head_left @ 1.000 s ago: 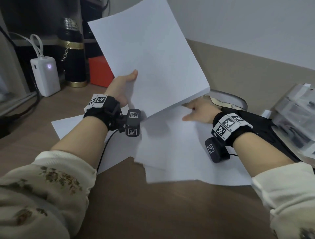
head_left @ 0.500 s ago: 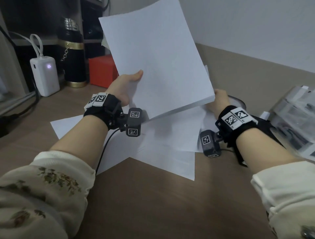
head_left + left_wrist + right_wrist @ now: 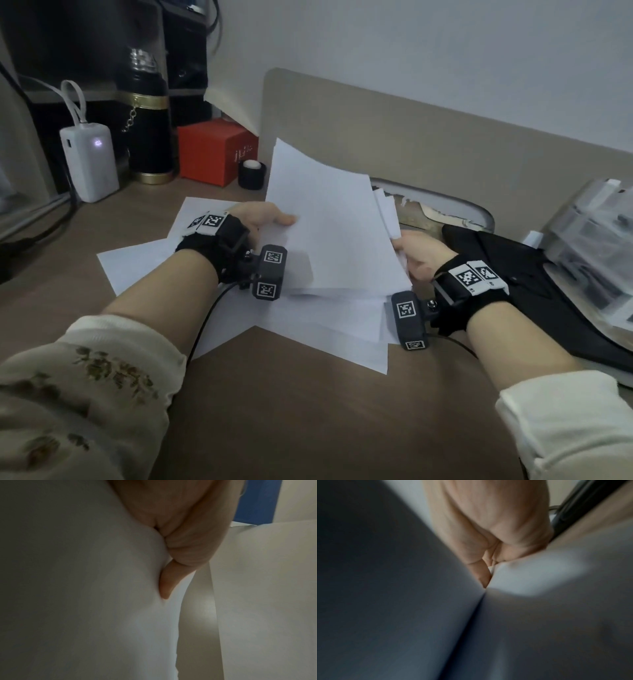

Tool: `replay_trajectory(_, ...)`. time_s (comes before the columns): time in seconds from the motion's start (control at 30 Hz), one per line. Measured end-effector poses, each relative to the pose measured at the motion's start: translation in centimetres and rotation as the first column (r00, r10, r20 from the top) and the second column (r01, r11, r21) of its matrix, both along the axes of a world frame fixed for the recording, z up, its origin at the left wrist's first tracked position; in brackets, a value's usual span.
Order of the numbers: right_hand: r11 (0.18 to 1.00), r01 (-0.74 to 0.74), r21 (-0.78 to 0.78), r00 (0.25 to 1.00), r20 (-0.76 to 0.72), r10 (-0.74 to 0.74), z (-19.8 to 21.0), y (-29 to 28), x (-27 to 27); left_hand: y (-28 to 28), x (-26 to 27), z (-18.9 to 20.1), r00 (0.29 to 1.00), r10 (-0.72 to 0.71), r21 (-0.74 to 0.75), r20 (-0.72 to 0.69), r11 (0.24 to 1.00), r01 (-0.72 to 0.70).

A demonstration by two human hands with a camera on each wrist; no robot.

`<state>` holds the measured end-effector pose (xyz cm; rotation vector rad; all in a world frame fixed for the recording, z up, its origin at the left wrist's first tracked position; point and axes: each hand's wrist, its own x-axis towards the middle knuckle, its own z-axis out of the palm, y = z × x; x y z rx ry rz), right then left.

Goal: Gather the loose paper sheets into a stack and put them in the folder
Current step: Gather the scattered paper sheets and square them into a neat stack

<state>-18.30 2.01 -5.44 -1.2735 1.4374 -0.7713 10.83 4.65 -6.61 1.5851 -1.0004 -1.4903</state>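
Note:
A stack of white paper sheets (image 3: 335, 226) stands tilted on its lower edge over the desk. My left hand (image 3: 265, 219) grips its left side, thumb on the front face. In the left wrist view the left hand (image 3: 171, 555) has its fingers behind the stack of white sheets (image 3: 85, 588). My right hand (image 3: 416, 255) pinches the right edge, where a few sheets (image 3: 387, 212) stick out unevenly. In the blurred right wrist view the right hand (image 3: 488, 555) presses into paper (image 3: 539, 601). Loose sheets (image 3: 329, 325) lie flat beneath. A black folder (image 3: 534, 294) lies to the right.
At the back left stand a white power bank (image 3: 89, 161), a black and gold flask (image 3: 147, 120), a red box (image 3: 214, 150) and a small black roll (image 3: 252, 174). Clear plastic trays (image 3: 596, 240) sit at the far right. A beige panel (image 3: 411, 144) backs the wooden desk (image 3: 308, 411).
The held stack has come down from high in front of me to just above the loose sheets. My right hand has moved onto its right edge and taken hold.

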Motion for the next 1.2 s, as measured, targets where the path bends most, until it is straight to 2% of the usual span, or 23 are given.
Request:
replay_trajectory(0.17, 0.988, -0.050, 0.148, 0.980, 0.197, 0.021, -0.8, 0.6, -0.4, 0.7, -0.7, -0.4, 0.993, -0.037, 0.026, 0.108, 0.999, 0.034)
replay_trajectory(0.23, 0.980, -0.124, 0.154, 0.976, 0.196, 0.092, -0.9, 1.1, -0.4, -0.7, -0.2, -1.7, 0.985, -0.072, 0.057, 0.157, 0.996, 0.064)
replay_trajectory(0.33, 0.959, -0.232, 0.161, 0.970, 0.113, 0.216, -1.0, 1.8, -0.4, -1.7, 0.0, -2.3, 0.972, -0.102, 0.076, 0.211, 0.993, 0.087)
replay_trajectory(0.43, 0.966, -0.254, 0.059, 0.965, 0.085, 0.248, -0.8, 2.2, -0.4, 1.0, -1.6, -0.1, 0.980, -0.053, 0.021, 0.193, 0.999, 0.050)
replay_trajectory(0.5, 0.971, -0.239, -0.029, 0.965, 0.103, 0.241, -0.5, 2.2, -0.4, 1.8, -2.2, 0.6, 0.992, -0.035, -0.015, 0.123, 0.999, 0.037)
replay_trajectory(0.67, 0.971, -0.142, -0.190, 0.962, 0.203, 0.181, 0.2, 2.1, -0.4, 0.5, -1.4, 0.1, 1.000, 0.016, -0.145, -0.019, 0.989, -0.019)
replay_trajectory(0.8, 0.944, -0.107, -0.312, 0.945, 0.263, 0.194, 0.9, 2.6, -0.4, 0.5, -1.6, 0.3, 0.994, 0.096, -0.297, -0.047, 0.949, -0.106)
replay_trajectory(0.9, 0.932, -0.081, -0.354, 0.930, 0.308, 0.198, 1.0, 2.8, -0.5, 0.3, -1.9, 0.2, 0.985, 0.160, -0.329, -0.069, 0.928, -0.174)
replay_trajectory(1.03, 0.915, -0.055, -0.400, 0.934, 0.302, 0.189, 1.2, 3.0, -0.7, 0.8, -2.2, 1.4, 0.988, 0.107, -0.359, -0.115, 0.922, -0.142)
replay_trajectory(1.1, 0.887, -0.048, -0.459, 0.941, 0.276, 0.194, 1.7, 3.3, -0.7, 1.0, -2.3, 2.5, 0.987, 0.121, -0.425, -0.110, 0.892, -0.157)
replay_trajectory(1.2, 0.800, -0.026, -0.599, 0.956, 0.219, 0.195, 3.2, 4.1, -0.4, 1.2, -2.8, 4.3, 0.968, 0.206, -0.588, -0.143, 0.769, -0.250)
